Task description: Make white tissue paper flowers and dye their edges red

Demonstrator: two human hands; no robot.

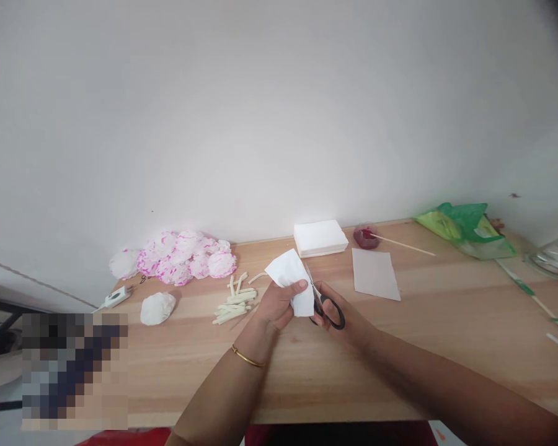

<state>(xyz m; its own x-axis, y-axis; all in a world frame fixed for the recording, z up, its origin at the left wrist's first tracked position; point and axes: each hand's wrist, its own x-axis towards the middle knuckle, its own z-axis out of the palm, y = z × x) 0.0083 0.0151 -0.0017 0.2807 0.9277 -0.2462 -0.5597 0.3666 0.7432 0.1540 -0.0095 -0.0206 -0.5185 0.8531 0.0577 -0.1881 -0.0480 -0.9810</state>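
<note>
Our left hand [279, 305] pinches a white rectangular paper sheet [286, 266]; our right hand [349, 321] grips black-handled metal scissors [341, 318], blades at the sheet's 3 o'clock edge. From there: 2 o'clock, small clear cup [366, 238], dark red contents; beyond, crumpled green plastic bag [465, 224], contents unclear to us.

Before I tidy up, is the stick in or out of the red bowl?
In: one end of the stick is inside the red bowl; the rest juts out right.
</note>
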